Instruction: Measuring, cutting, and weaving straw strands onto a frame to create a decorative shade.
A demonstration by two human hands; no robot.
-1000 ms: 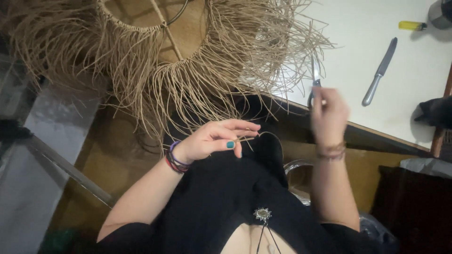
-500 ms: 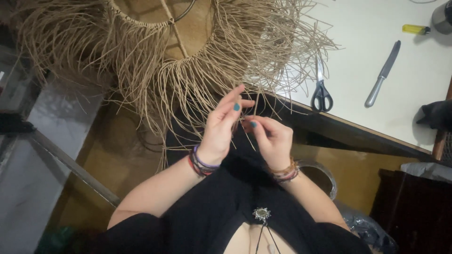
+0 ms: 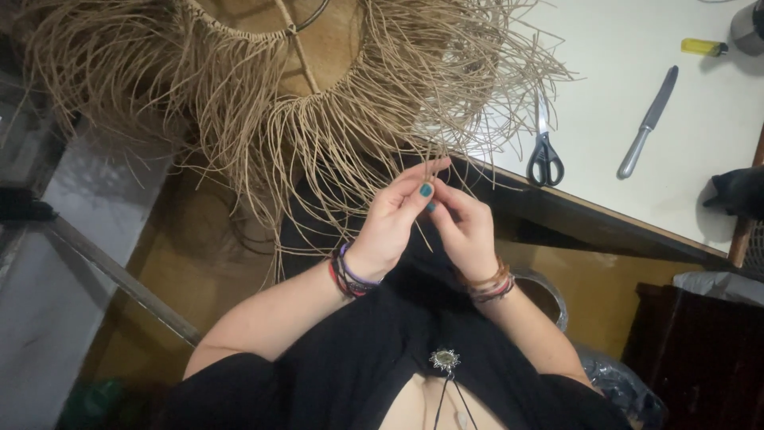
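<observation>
Head view: both hands (image 3: 430,219) raised together, fingertips pinching straw strands (image 3: 414,171).

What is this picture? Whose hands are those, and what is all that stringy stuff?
The camera sits on a person's head and looks down, so you see their own two hands. The left hand and right hand meet in the middle, and each has a grip on thin tan strands that hang like a fringe from a big woven ring. On the white table lie scissors, a table knife and a small yellow thing, maybe a lighter. Both wrists wear bracelets.
</observation>
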